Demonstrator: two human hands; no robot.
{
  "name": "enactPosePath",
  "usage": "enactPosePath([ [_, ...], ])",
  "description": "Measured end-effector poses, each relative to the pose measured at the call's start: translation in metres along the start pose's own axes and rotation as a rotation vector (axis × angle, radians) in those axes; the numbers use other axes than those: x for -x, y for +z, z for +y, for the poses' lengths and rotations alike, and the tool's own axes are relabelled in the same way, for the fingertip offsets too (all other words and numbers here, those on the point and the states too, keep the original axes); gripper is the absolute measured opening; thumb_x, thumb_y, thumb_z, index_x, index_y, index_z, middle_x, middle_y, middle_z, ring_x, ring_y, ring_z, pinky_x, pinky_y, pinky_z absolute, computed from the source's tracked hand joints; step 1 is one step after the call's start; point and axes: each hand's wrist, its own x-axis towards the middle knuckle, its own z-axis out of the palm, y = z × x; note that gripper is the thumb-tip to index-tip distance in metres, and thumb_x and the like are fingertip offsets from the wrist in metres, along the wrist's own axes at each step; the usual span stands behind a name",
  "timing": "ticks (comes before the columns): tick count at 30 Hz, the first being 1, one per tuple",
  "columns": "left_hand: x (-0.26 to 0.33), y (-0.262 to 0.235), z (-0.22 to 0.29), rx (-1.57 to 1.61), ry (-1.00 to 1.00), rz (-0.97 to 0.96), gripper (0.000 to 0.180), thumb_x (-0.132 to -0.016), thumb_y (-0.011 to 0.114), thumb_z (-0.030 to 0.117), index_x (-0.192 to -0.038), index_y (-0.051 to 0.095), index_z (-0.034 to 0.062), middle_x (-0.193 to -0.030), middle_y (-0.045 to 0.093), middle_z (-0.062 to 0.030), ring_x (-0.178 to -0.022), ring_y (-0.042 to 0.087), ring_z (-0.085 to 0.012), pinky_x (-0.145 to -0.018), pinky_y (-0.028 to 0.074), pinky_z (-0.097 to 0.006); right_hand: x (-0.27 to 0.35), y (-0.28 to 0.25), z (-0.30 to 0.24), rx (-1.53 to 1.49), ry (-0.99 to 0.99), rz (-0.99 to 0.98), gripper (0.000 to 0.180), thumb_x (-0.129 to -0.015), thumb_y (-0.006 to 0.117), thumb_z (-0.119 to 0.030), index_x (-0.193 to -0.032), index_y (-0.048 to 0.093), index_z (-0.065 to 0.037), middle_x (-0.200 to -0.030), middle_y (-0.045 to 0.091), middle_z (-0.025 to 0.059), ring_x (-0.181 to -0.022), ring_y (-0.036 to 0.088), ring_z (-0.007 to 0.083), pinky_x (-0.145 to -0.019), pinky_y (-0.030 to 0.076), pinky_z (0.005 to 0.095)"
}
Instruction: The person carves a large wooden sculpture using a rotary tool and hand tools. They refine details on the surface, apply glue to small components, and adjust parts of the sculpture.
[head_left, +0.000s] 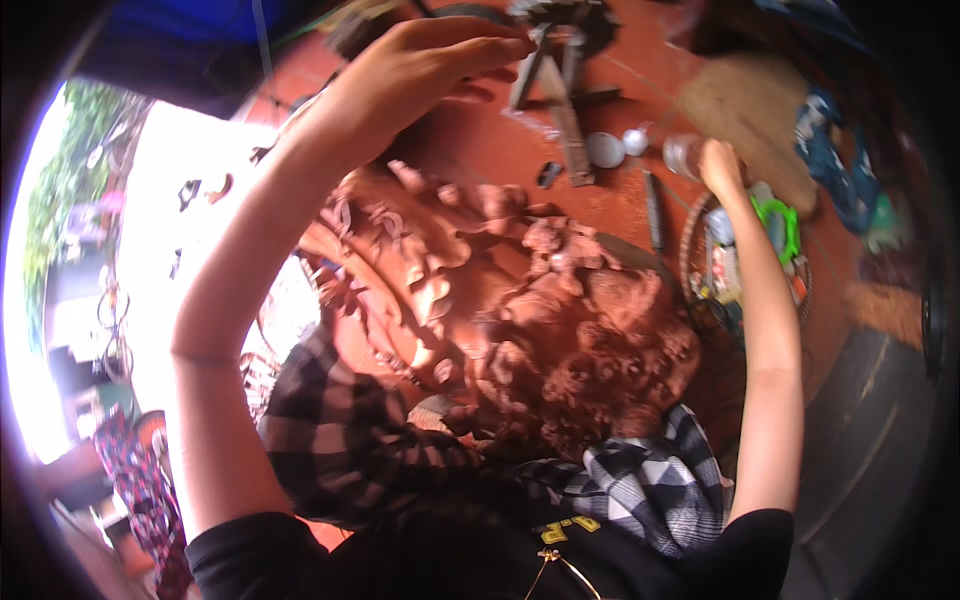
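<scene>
Head view looks straight down your chest, so start with what lies closest: a black-and-white checked cloth is bunched against your dark shirt and a darker plaid cloth drapes to its left, both tucked under the work, probably to cushion it and keep clay off you. Resting on them and leaning toward you is the large terracotta clay sculpture, a rounded mass covered in curled, leafy relief; held this close and tilted, its ornamented face sits right under your eyes. Your left hand is raised beyond the top of the sculpture with the wrist bent, the fingers drawn together as though pinching something small, though you cannot tell from here what, if anything, is between them. Your right hand reaches out to the far right at arm's length, closed loosely at the rim of a round wire basket crowded with small tools and a bright green object; whether it grips anything is not clear. Just beside that hand stands a clear plastic bottle, and near it on the red floor lie two small round metal lids and a slim dark tool, all kept within reach of the right arm. Farther off, a wooden stand rises near the left hand, and a tan mat with blue cloth lies well apart at the far right.
</scene>
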Motion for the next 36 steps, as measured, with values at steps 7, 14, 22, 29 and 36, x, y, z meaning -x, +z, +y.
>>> enactPosePath([
  [7, 0.18, -0.06, -0.044, -0.142, -0.278, 0.369, 0.035, -0.099, 0.058, 0.028, -0.114, 0.067, -0.0015, -0.107, 0.072, -0.0117, -0.098, 0.068, -0.0184, -0.086, 0.053, -0.031, -0.007, 0.066, 0.018, -0.105, -0.009, -0.02, 0.008, -0.07, 0.075, -0.009, -0.073, 0.071, -0.002, -0.085, 0.069, 0.0222, -0.083, 0.068, 0.0377, -0.078, 0.054, 0.0446],
  [14, 0.237, -0.033, -0.138, 0.18, -0.295, 0.665, 0.025, -0.101, 0.056, 0.016, -0.114, 0.065, -0.0029, -0.106, 0.071, -0.0101, -0.095, 0.067, -0.0148, -0.084, 0.053, -0.027, 0.027, -0.031, -0.049, -0.848, 0.076, -0.024, 0.012, -0.092, 0.066, -0.009, -0.096, 0.072, 0.0, -0.09, 0.066, 0.001, -0.081, 0.061, 0.0067, -0.069, 0.048, 0.0237],
  [22, 0.245, -0.034, -0.155, 0.281, -0.288, 0.693, 0.022, -0.101, 0.054, 0.009, -0.115, 0.064, -0.004, -0.103, 0.071, -0.0103, -0.097, 0.068, -0.0155, -0.087, 0.053, -0.029, 0.046, -0.097, -0.278, -1.291, -0.683, -0.627, 0.018, -0.076, 0.069, 0.013, -0.086, 0.075, -0.001, -0.085, 0.06, 0.0031, -0.079, 0.06, 0.0111, -0.066, 0.05, 0.0258],
  [29, 0.283, -0.048, -0.152, 0.132, -0.368, 0.81, 0.022, -0.101, 0.053, 0.007, -0.115, 0.065, -0.0039, -0.102, 0.072, -0.0101, -0.096, 0.068, -0.0144, -0.088, 0.052, -0.027, 0.027, -0.053, -0.352, -1.289, -1.097, -0.599, 0.019, -0.069, 0.075, 0.002, -0.085, 0.078, -0.007, -0.083, 0.062, 0.0015, -0.083, 0.058, 0.0167, -0.074, 0.046, 0.0305],
  [36, 0.297, -0.05, -0.152, 0.064, -0.437, 0.835, 0.022, -0.101, 0.055, 0.011, -0.115, 0.066, -0.0015, -0.101, 0.072, -0.0074, -0.094, 0.066, -0.0113, -0.086, 0.051, -0.026, 0.022, -0.047, -0.36, -1.273, -1.186, -0.542, 0.019, -0.068, 0.074, -0.002, -0.085, 0.079, -0.009, -0.082, 0.061, 0.0001, -0.084, 0.054, 0.0176, -0.077, 0.044, 0.0317],
])
